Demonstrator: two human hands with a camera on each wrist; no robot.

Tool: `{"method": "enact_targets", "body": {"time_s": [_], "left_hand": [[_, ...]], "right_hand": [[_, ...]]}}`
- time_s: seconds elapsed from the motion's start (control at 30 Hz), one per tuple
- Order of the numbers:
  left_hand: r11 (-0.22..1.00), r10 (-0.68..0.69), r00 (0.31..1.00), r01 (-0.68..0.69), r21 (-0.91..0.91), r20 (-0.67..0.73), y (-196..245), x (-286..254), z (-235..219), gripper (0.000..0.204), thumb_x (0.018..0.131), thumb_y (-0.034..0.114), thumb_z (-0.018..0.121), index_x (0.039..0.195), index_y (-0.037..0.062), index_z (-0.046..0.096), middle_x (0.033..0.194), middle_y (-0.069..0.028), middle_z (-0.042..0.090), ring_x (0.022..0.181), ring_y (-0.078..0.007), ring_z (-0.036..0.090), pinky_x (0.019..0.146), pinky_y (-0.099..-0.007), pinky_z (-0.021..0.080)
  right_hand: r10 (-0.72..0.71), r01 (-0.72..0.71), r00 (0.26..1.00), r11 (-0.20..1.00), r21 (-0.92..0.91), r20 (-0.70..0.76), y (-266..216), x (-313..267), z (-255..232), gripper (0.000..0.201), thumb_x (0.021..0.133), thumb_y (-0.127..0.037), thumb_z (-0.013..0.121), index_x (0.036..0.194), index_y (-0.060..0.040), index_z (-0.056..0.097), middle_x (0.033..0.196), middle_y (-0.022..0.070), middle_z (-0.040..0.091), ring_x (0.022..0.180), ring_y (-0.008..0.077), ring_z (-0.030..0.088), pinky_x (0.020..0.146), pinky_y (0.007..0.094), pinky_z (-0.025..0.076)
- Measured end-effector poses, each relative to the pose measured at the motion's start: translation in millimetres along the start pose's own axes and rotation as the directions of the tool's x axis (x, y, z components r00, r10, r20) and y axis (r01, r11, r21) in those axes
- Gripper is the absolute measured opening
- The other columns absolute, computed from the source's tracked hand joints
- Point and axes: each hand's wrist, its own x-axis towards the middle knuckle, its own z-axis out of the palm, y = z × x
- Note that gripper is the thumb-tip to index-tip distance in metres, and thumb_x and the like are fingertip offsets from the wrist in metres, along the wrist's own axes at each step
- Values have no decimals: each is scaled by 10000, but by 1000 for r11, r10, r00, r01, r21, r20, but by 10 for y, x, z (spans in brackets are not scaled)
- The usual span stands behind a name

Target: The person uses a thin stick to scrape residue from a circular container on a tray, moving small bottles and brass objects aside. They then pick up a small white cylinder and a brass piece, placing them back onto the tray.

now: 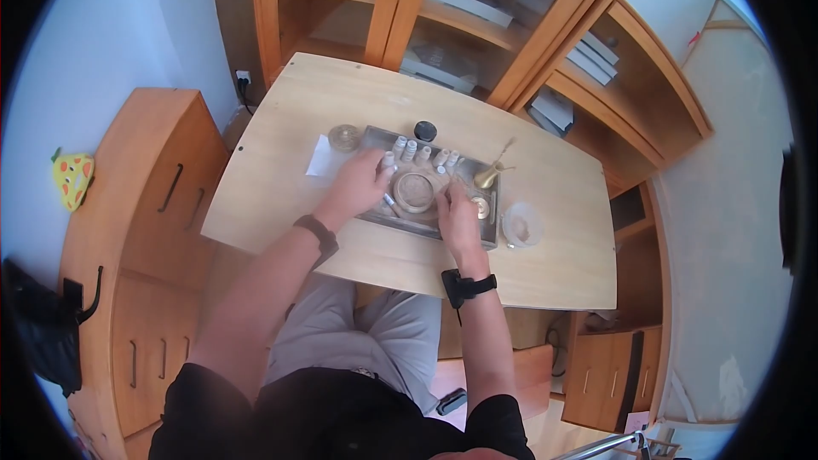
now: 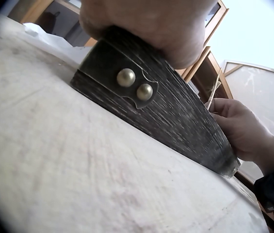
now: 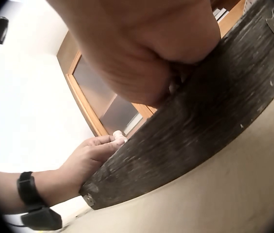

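A dark wooden tray [image 1: 417,228] with brass studs stands on the table. My left hand [image 1: 354,187] is over its left end and pinches a small white-capped bottle [image 1: 388,159]; the right wrist view shows its pale top [image 3: 119,135] at the fingertips. Several similar small bottles [image 1: 410,150] line the tray's back. At the tray's middle sits a round dish [image 1: 399,196] with sandy-coloured contents. My right hand [image 1: 460,220] is over the tray's right part, fingers bent down beside the dish; I cannot tell whether they hold anything. A round brass piece [image 1: 481,208] lies just right of them.
A brass vase [image 1: 487,175] with thin sticks stands at the tray's right back. Right of the tray is a clear tub [image 1: 521,224]. Behind are a black round lid [image 1: 425,130], a glass dish [image 1: 344,138] and white paper [image 1: 321,158]. Glass-doored cabinets [image 1: 388,8] border the table.
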Motion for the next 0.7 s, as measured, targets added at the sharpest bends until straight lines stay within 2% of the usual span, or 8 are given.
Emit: {"method": "enact_targets", "body": {"time_s": [0.03, 0.1, 0.23, 0.33, 0.43, 0.53, 0.63, 0.7], "left_hand": [[1000, -9, 1000, 9, -4, -2, 0, 1, 2, 196, 923, 159, 684, 1023, 7, 612, 884, -196, 645, 824, -409, 631, 727, -490, 499], [1000, -27, 1000, 27, -13, -4, -7, -3, 7, 194, 923, 158, 683, 1023, 7, 613, 886, -196, 643, 829, -411, 629, 730, -490, 498], [999, 47, 998, -47, 15, -38, -33, 1, 23, 185, 922, 124, 695, 1038, 1, 622, 869, -177, 633, 753, -348, 630, 672, -429, 506], [998, 63, 997, -62, 21, -49, -35, 4, 21, 180, 921, 121, 694, 1027, -2, 616, 872, -179, 629, 764, -360, 624, 675, -435, 501], [998, 65, 996, -64, 23, -54, -48, -2, 33, 176, 918, 118, 693, 1016, -4, 612, 874, -182, 625, 772, -370, 618, 679, -443, 496], [997, 66, 997, -64, 32, -51, -67, 4, 44, 178, 915, 118, 696, 1012, -4, 610, 874, -183, 624, 777, -375, 618, 683, -448, 495], [997, 67, 997, -65, 34, -49, -53, 16, 38, 183, 911, 119, 701, 1011, -3, 610, 871, -182, 623, 779, -374, 622, 684, -449, 496], [997, 67, 996, -66, 27, -52, -48, 2, 34, 184, 909, 120, 704, 1009, -3, 610, 869, -181, 622, 780, -373, 623, 684, -449, 497]], "right_hand": [[-13, 13, 1000, 999, -33, 8, 21, 0, 29, 115, 1004, -114, 600, 1023, -1, 606, 837, 267, 682, 809, 475, 681, 699, 494, 528], [57, -53, 997, 997, 62, -58, 18, 18, 24, 127, 1006, -123, 601, 1013, 2, 618, 818, 265, 677, 789, 462, 681, 689, 485, 524], [93, -62, 978, 985, 164, -188, -124, 73, -146, 148, 1006, -134, 608, 1006, 9, 645, 799, 253, 670, 737, 431, 674, 660, 459, 515], [21, -10, 995, 994, 109, -96, -161, 50, -322, 167, 1004, -140, 622, 985, 18, 670, 785, 242, 665, 700, 408, 661, 644, 434, 510], [49, -45, 998, 995, 92, -35, -114, -19, -439, 172, 997, -139, 636, 982, 24, 691, 778, 238, 663, 693, 401, 658, 639, 427, 508], [52, -48, 997, 996, 71, -53, -19, -63, -485, 246, 1014, -190, 641, 1016, 48, 705, 741, 123, 667, 670, 143, 581, 637, 327, 477], [98, -97, 995, 992, 77, -8, -20, -99, -528, 180, 983, -145, 657, 987, 27, 707, 790, 234, 685, 680, 333, 680, 638, 409, 512], [64, -66, 998, 993, 99, 30, -47, -118, -597, 179, 975, -143, 664, 969, 30, 710, 794, 231, 693, 673, 314, 684, 632, 403, 512]]}}
